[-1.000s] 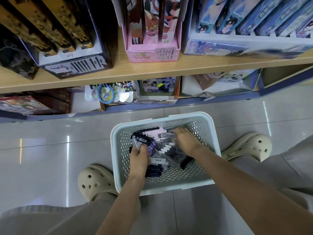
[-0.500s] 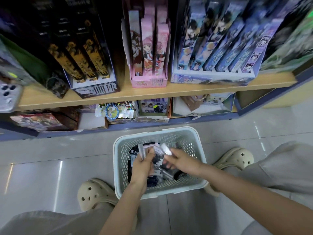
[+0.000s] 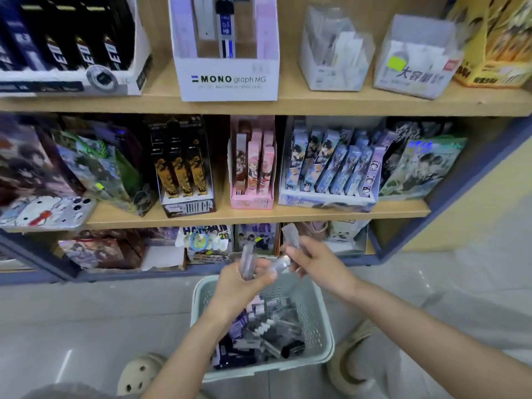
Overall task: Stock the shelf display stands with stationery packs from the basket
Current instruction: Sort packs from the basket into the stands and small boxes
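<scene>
A pale green perforated basket (image 3: 321,335) stands on the floor below the shelves, with several stationery packs (image 3: 259,338) lying in it. Above its far rim, my left hand (image 3: 239,286) is closed around a clear upright pack (image 3: 249,262). My right hand (image 3: 313,262) grips another clear pack (image 3: 291,234) that sticks up from the fingers. The two hands almost touch. On the top shelf stand a white MONO graph display stand (image 3: 227,79) and two clear display stands (image 3: 334,53).
The wooden shelving holds three levels of boxed goods: a black pen box (image 3: 184,171), a pink box (image 3: 253,174) and a blue box (image 3: 328,174) on the middle shelf. My cream clogs (image 3: 138,372) flank the basket on the glossy tiled floor.
Both hands have risen out of the basket, each with a clear pack. The view has tilted up, so the top shelf with its display stands is now visible.
</scene>
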Action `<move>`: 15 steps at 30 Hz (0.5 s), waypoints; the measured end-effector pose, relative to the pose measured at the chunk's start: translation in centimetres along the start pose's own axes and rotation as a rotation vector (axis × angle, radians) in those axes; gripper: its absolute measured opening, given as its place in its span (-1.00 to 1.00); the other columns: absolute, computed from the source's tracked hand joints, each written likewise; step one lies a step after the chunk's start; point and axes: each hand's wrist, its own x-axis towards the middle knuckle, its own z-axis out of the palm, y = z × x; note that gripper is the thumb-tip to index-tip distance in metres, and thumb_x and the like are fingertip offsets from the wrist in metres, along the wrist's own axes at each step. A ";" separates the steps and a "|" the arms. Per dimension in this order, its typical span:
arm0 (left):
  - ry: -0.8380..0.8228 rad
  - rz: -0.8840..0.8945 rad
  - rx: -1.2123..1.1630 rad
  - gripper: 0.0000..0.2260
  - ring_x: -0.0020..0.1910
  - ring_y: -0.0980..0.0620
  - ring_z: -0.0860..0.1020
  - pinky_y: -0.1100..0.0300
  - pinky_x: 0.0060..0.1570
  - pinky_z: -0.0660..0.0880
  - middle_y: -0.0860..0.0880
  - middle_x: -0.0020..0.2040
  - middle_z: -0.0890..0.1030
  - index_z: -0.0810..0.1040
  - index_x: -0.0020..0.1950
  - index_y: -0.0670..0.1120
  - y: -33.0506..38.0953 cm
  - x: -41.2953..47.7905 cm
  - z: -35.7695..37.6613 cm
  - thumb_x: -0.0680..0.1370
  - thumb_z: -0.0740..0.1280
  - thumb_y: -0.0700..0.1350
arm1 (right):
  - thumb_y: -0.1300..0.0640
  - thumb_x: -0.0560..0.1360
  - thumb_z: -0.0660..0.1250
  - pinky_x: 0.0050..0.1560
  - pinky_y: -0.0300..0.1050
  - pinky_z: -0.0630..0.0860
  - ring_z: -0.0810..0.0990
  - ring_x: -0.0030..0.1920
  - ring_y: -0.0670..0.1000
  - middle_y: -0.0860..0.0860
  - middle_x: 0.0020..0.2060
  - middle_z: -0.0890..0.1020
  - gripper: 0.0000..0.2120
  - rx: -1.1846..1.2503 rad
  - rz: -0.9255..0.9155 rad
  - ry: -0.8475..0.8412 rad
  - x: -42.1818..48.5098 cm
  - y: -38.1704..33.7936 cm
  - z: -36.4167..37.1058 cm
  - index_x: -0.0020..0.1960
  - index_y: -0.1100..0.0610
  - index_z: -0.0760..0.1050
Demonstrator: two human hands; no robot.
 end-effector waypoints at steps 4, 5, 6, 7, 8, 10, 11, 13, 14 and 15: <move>-0.044 0.069 0.059 -0.96 -0.35 0.16 0.51 0.43 -0.39 0.37 0.06 -0.32 0.61 0.66 -0.11 -0.12 2.9 -0.8 -0.2 0.47 0.45 -0.17 | 0.20 0.62 0.15 -0.34 -0.36 0.44 0.50 -0.42 -0.23 -0.03 -0.36 0.51 -0.86 -0.007 -0.103 -0.012 -0.9 -3.7 -1.3 -0.03 0.11 0.47; -0.041 0.093 0.051 -0.96 -0.39 0.18 0.49 0.43 -0.42 0.35 0.07 -0.36 0.59 0.65 -0.11 -0.14 3.7 -0.9 -0.3 0.49 0.43 -0.18 | 0.20 0.62 0.13 -0.35 -0.38 0.43 0.52 -0.42 -0.24 -0.03 -0.34 0.53 -0.84 0.019 -0.116 0.004 -1.2 -4.6 -1.7 -0.06 0.08 0.46; -0.034 0.117 0.042 -0.95 -0.43 0.21 0.47 0.44 -0.44 0.34 0.08 -0.39 0.57 0.64 -0.10 -0.17 4.5 -1.0 -0.4 0.50 0.41 -0.19 | 0.19 0.63 0.12 -0.36 -0.40 0.42 0.53 -0.42 -0.25 -0.03 -0.33 0.54 -0.83 0.050 -0.124 0.022 -1.4 -5.6 -2.1 -0.06 0.08 0.46; -0.024 0.139 0.027 -0.94 -0.46 0.23 0.47 0.44 -0.45 0.34 0.06 -0.38 0.56 0.64 -0.09 -0.18 5.4 -1.1 -0.6 0.51 0.40 -0.20 | 0.19 0.63 0.11 -0.35 -0.42 0.41 0.54 -0.41 -0.25 -0.04 -0.30 0.56 -0.82 0.074 -0.132 0.039 -1.6 -6.5 -2.5 -0.05 0.09 0.47; -0.012 0.151 0.013 -0.93 -0.47 0.21 0.46 0.43 -0.45 0.35 0.04 -0.38 0.57 0.64 -0.08 -0.18 6.2 -1.2 -0.8 0.51 0.40 -0.19 | 0.18 0.63 0.12 -0.34 -0.43 0.42 0.55 -0.38 -0.25 -0.06 -0.26 0.57 -0.81 0.091 -0.143 0.056 -1.8 -7.3 -3.0 -0.05 0.08 0.49; 0.013 0.178 -0.002 -0.92 -0.52 0.21 0.41 0.42 -0.48 0.31 0.09 -0.45 0.53 0.62 -0.08 -0.16 7.9 -1.4 -1.2 0.50 0.41 -0.15 | 0.16 0.63 0.12 -0.27 -0.42 0.45 0.56 -0.31 -0.24 -0.08 -0.15 0.59 -0.80 0.094 -0.168 0.092 -2.1 -9.1 -3.9 -0.06 0.03 0.51; 0.028 0.199 -0.004 -0.92 -0.54 0.23 0.38 0.42 -0.50 0.29 0.11 -0.50 0.49 0.61 -0.10 -0.14 8.6 -1.4 -1.4 0.50 0.41 -0.14 | 0.14 0.63 0.12 -0.23 -0.41 0.47 0.56 -0.28 -0.24 -0.08 -0.11 0.59 -0.79 0.071 -0.192 0.116 -2.2 -10.0 -4.4 -0.06 0.01 0.51; 0.042 0.239 -0.026 -0.95 -0.56 0.27 0.38 0.44 -0.50 0.30 0.14 -0.52 0.46 0.61 -0.10 -0.08 10.5 -1.6 -1.8 0.51 0.40 -0.12 | 0.09 0.62 0.13 -0.20 -0.46 0.42 0.54 -0.26 -0.19 0.02 -0.13 0.57 -0.79 -0.017 -0.256 0.184 -2.2 -11.9 -5.5 -0.05 -0.04 0.53; 0.034 0.265 -0.047 -0.96 -0.55 0.26 0.38 0.43 -0.48 0.32 0.16 -0.51 0.46 0.60 -0.08 -0.06 11.4 -1.7 -2.0 0.52 0.38 -0.11 | 0.06 0.62 0.14 -0.22 -0.47 0.37 0.52 -0.25 -0.12 0.09 -0.17 0.54 -0.79 -0.063 -0.290 0.224 -2.2 -13.0 -6.2 -0.07 -0.06 0.54; 0.021 0.291 -0.070 -0.96 -0.53 0.24 0.37 0.38 -0.44 0.34 0.17 -0.52 0.45 0.60 -0.06 -0.04 12.3 -1.7 -2.2 0.52 0.37 -0.11 | 0.04 0.61 0.14 -0.24 -0.48 0.34 0.50 -0.23 -0.09 0.11 -0.20 0.50 -0.78 -0.108 -0.321 0.256 -2.2 -14.2 -6.9 -0.09 -0.08 0.54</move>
